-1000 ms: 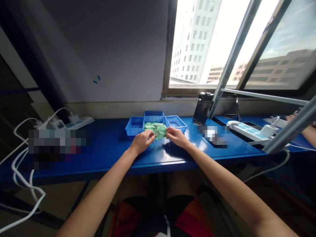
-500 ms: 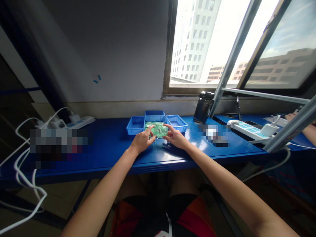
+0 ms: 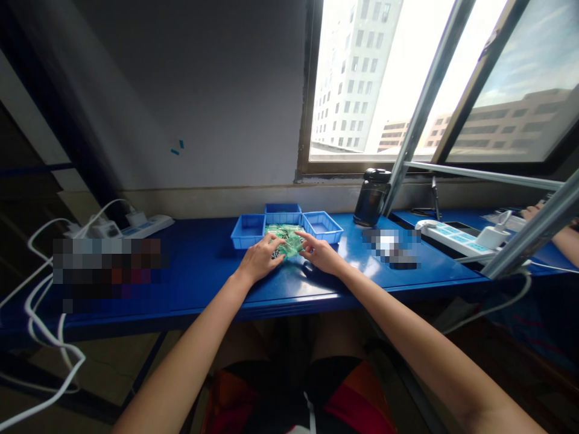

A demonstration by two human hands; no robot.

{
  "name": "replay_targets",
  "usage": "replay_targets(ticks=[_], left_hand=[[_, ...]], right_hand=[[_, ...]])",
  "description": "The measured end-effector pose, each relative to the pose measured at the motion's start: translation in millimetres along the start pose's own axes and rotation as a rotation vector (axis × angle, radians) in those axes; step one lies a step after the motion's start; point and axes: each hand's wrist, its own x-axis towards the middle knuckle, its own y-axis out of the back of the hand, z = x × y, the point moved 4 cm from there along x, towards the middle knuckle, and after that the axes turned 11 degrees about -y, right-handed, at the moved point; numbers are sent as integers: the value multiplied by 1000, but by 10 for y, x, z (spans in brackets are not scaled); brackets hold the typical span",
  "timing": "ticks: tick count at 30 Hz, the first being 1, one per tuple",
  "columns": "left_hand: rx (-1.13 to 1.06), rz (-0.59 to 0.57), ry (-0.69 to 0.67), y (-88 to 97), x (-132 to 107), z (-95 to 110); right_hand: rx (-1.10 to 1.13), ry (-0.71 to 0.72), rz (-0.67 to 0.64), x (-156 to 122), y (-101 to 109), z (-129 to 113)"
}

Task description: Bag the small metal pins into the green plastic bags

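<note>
A crumpled green plastic bag (image 3: 293, 243) lies at the front of the blue bins, with several small dark and silvery slender pieces (image 3: 277, 255) around its near edge, too small to name. My left hand (image 3: 260, 260) is at the bag's left side, thumb and index finger closed on the film. From the right, my right hand (image 3: 323, 255) has its thumb and index finger on the bag's other edge. The fingers partly hide both the bag and the pieces.
Blue plastic bins (image 3: 248, 232) stand joined on the blue table (image 3: 199, 259). To the right are a black flask (image 3: 371, 198), a blurred-out item and a power strip (image 3: 461, 238). White cables (image 3: 34, 301) hang at left. Another person's hand (image 3: 534, 211) shows far right.
The green bag, spread flatter before, is now bunched between my hands and nearer to me. More of the small pieces and a pale green area behind it show. Both hands have shifted slightly.
</note>
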Motion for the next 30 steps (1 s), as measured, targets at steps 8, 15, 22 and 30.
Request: replay_targets(ticks=[8, 15, 22, 30], left_hand=[[-17, -37, -10, -34, -12, -27], [-35, -50, 5, -56, -2, -26], [-30, -45, -11, -25, 5, -3], [-16, 5, -43, 33, 19, 38]], right_hand=[[-26, -33, -29, -4, -27, 29], [-26, -30, -34, -7, -5, 2], [-14, -36, -16, -6, 18, -17], [-22, -12, 20, -7, 46, -56]])
